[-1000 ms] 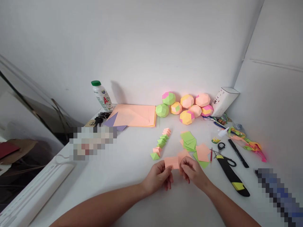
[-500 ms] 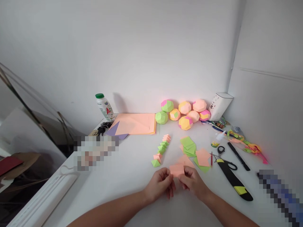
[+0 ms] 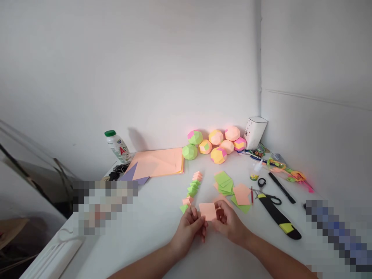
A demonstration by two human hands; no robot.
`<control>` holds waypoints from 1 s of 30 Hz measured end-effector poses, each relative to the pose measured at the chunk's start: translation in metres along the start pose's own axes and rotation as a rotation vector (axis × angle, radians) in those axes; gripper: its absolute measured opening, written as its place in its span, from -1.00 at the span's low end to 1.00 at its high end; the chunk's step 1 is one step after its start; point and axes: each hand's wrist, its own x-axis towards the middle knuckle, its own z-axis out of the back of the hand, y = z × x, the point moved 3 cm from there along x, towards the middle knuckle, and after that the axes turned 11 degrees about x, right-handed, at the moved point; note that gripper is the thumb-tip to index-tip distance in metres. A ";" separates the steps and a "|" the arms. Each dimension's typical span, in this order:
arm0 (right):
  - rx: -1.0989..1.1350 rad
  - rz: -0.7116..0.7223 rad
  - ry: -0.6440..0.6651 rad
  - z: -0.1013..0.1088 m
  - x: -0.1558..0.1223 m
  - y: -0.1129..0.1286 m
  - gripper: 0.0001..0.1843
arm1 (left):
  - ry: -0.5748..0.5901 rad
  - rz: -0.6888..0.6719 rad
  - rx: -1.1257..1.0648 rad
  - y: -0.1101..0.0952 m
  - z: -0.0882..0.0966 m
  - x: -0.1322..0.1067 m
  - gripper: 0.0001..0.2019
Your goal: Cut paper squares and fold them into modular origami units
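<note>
Between my two hands is a small square of peach paper (image 3: 208, 212). My left hand (image 3: 190, 226) pinches its lower left side, and my right hand (image 3: 226, 221) grips its right edge with thumb and fingers. Just beyond my left hand runs a row of folded paper pieces (image 3: 193, 190), green and peach. Ahead of my right hand lie loose green paper squares (image 3: 225, 182) and peach paper squares (image 3: 241, 193), partly overlapping.
Several faceted paper balls (image 3: 218, 155) sit near the wall, left of a white box (image 3: 255, 131). Peach sheets (image 3: 158, 162) and a leaning bottle (image 3: 118, 147) are at back left. Scissors (image 3: 273, 199), a black-and-yellow cutter (image 3: 279, 217), a glue bottle (image 3: 255, 171) and a black pen (image 3: 281, 188) lie right.
The view has turned right and tilted slightly, so things sit further left. The peach square now faces the camera more flatly, and both hands still hold it.
</note>
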 end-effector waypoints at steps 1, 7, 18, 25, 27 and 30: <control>-0.025 0.088 -0.004 0.001 -0.001 0.003 -0.67 | 0.004 0.006 -0.014 -0.001 0.000 0.000 -0.61; -0.202 0.334 0.043 0.005 -0.002 0.008 -0.65 | 0.079 0.037 -0.043 -0.001 0.003 0.000 -0.73; 0.014 0.018 0.012 0.004 0.004 0.007 -0.69 | 0.255 0.129 0.161 -0.001 0.003 -0.002 -0.61; 0.063 -0.075 0.060 0.003 0.001 0.006 -0.63 | 0.201 -0.006 0.084 0.004 0.001 -0.001 -0.68; 0.051 -0.089 0.056 0.003 0.002 0.005 -0.63 | 0.146 -0.026 0.050 0.006 0.001 0.000 -0.66; 0.056 -0.136 0.065 0.003 0.002 0.002 -0.67 | 0.099 -0.045 0.045 0.005 0.001 -0.001 -0.65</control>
